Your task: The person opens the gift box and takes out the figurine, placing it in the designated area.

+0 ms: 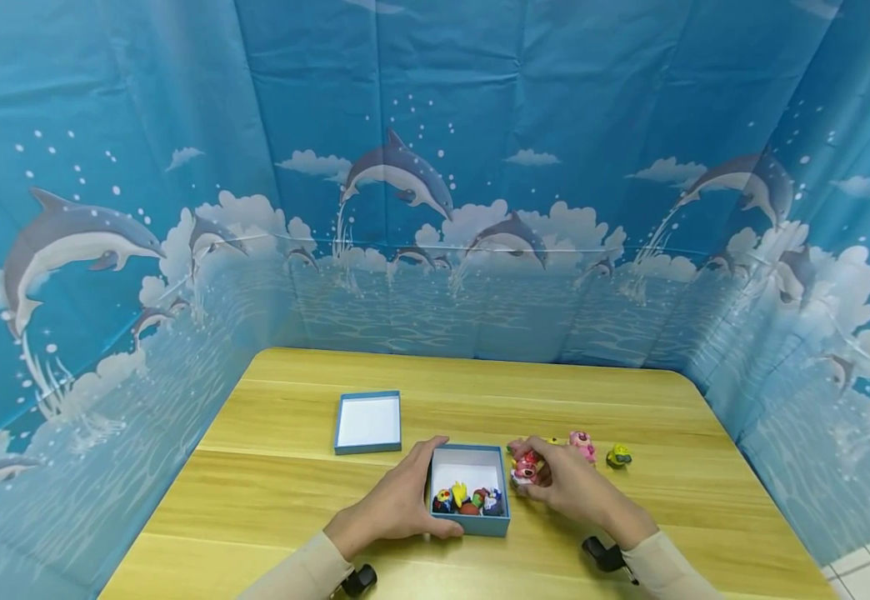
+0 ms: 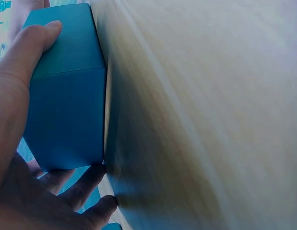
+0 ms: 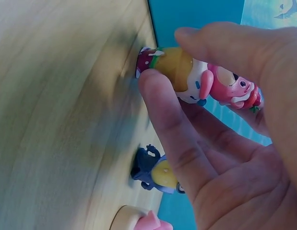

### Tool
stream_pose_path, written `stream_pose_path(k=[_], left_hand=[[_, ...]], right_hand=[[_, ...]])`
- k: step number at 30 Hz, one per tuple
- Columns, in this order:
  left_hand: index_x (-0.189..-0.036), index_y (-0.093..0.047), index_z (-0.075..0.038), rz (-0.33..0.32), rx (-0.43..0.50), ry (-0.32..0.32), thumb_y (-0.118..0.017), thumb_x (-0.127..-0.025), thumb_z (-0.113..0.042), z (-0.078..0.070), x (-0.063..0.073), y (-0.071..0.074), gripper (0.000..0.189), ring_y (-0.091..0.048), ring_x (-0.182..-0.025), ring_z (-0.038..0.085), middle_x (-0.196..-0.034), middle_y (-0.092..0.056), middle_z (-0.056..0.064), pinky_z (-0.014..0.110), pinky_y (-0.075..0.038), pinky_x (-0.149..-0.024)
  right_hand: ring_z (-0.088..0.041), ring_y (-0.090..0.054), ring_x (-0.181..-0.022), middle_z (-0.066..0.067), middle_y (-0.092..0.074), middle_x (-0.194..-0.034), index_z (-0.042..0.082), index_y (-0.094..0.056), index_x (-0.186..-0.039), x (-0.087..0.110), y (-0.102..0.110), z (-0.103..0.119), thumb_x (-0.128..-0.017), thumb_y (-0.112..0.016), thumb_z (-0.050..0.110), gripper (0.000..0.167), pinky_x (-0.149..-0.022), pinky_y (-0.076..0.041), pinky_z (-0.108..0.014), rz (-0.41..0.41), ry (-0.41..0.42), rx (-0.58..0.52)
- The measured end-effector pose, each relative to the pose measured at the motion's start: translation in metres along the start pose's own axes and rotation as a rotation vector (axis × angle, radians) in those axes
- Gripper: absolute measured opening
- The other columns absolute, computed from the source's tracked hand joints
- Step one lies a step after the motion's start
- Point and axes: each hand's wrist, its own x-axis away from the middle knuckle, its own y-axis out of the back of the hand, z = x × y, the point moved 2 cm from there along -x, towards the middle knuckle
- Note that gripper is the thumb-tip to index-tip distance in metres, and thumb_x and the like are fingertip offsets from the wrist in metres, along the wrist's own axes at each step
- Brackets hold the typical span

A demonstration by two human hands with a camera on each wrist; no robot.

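A small blue box (image 1: 472, 526) with a white inside stands open-topped on the table, several colourful toy figurines (image 1: 459, 497) along its near side. My left hand (image 1: 397, 500) grips the box from the left, thumb on the front wall and fingers spread towards the back. In the left wrist view the thumb lies on one blue face, the other fingertips by the opposite edge. Just right of the box, my right hand (image 1: 576, 485) pinches a pink figurine (image 3: 230, 86) on a cone-shaped base between thumb and fingers, its base close to the tabletop.
A shallow blue lid (image 1: 369, 422), white inside, lies behind and left of the box. Beyond my right hand stand another pink figurine (image 1: 582, 446) and a yellow-green one (image 1: 618, 455). A dark blue, yellow-bellied figurine (image 3: 162, 172) shows below my fingers. Dolphin-printed curtains (image 1: 435, 308) surround the wooden table (image 1: 270, 467).
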Motion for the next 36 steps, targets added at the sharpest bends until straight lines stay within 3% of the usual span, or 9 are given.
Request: stream_pose_path(k=[10,29,36], left_hand=[[-0.185,-0.025,-0.02,0.0,-0.003,0.008,-0.104,-0.079,-0.067,-0.001,0.0,0.0,0.14,-0.064,-0.12,0.012,-0.164,-0.057,0.005,0.045,-0.061,-0.105],[-0.185,-0.025,-0.021,-0.003,0.005,-0.001,-0.103,-0.08,-0.069,-0.001,0.0,0.001,0.14,-0.065,-0.123,0.013,-0.167,-0.056,0.005,0.046,-0.061,-0.107],[-0.185,-0.025,-0.02,-0.001,0.002,0.002,-0.103,-0.079,-0.069,0.0,0.0,0.0,0.14,-0.065,-0.123,0.013,-0.167,-0.056,0.005,0.046,-0.062,-0.106]], right_hand=[[-0.002,-0.064,-0.082,0.002,-0.077,-0.111,0.006,-0.07,-0.147,0.0,0.002,-0.001,-0.102,-0.092,0.013,0.05,-0.07,-0.059,-0.024,0.002,-0.003,0.007],[0.0,-0.07,-0.082,-0.016,-0.08,-0.145,0.005,-0.072,-0.147,0.004,0.009,0.009,-0.105,-0.088,0.007,0.045,-0.074,-0.062,-0.024,-0.018,0.04,0.02],[0.004,-0.069,-0.072,-0.014,-0.082,-0.143,0.006,-0.074,-0.144,0.006,0.018,0.018,-0.101,-0.088,0.001,0.045,-0.072,-0.063,-0.023,-0.067,0.078,0.073]])
